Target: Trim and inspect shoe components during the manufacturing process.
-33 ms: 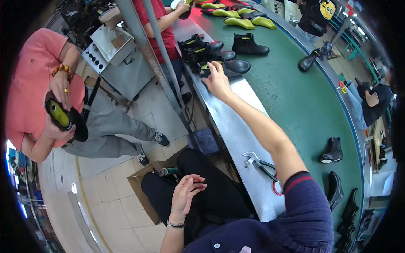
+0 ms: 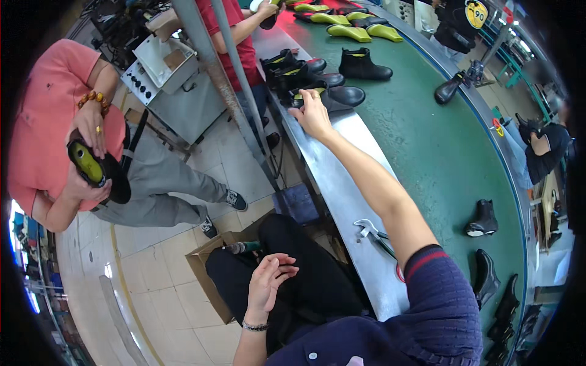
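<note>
My right hand (image 2: pixel 314 116) reaches far forward, with its thumb and bent fingers around the top opening of a black ankle boot (image 2: pixel 347 96). The boot lies at the near end of a row, its toe pointing right, and its yellow-green inside shows beside my fingers. Part of the boot's shaft is hidden by the hand. My left hand (image 2: pixel 267 282) hovers over my lap with nothing in it, the fingers loosely bent and apart. On the metal ledge, shoemaker's pincers (image 2: pixel 368 230) with a hammer-like head lie partly under my right arm.
More black boots (image 2: pixel 292 74) and a single upright boot (image 2: pixel 364 65) stand beyond. Yellow-green shoe lasts (image 2: pixel 348 32) lie at the far end of the green bench (image 2: pixel 415 140). A co-worker (image 2: pixel 73 131) at left holds a shoe. A metal post (image 2: pixel 223 79) borders the ledge; a cardboard box (image 2: pixel 204 277) sits below.
My right hand and forearm have shifted slightly left, and my upper arm now covers more of the pincers' handles. The boots and my left hand stay as they were.
</note>
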